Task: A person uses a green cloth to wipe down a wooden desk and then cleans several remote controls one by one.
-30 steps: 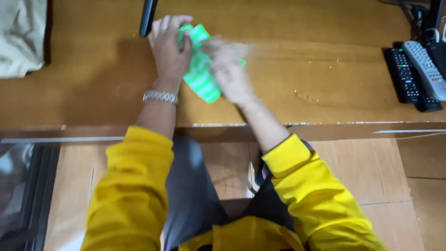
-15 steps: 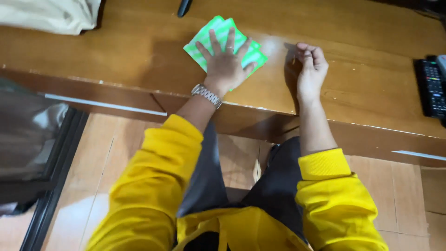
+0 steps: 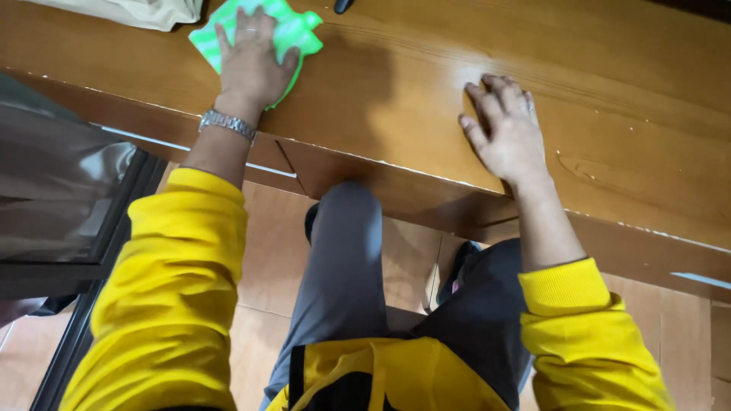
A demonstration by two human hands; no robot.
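A green and white striped cloth [image 3: 293, 30] lies flat on the brown wooden desk [image 3: 396, 99] at the upper left. My left hand [image 3: 251, 65] presses down on the cloth with fingers spread; a metal watch sits on that wrist. My right hand [image 3: 506, 129] rests palm down on the bare desk top near its front edge, fingers apart, holding nothing. Both arms wear yellow sleeves.
A beige fabric item [image 3: 129, 9] lies at the desk's far left corner. A dark object's tip [image 3: 343, 6] pokes in at the top edge. A dark cabinet or bin [image 3: 61, 205] stands on the left below the desk. Tiled floor [image 3: 274, 251] shows under my legs.
My left hand has slid the cloth to the left along the desk. My right hand has opened flat on the wood. The camera view has shifted.
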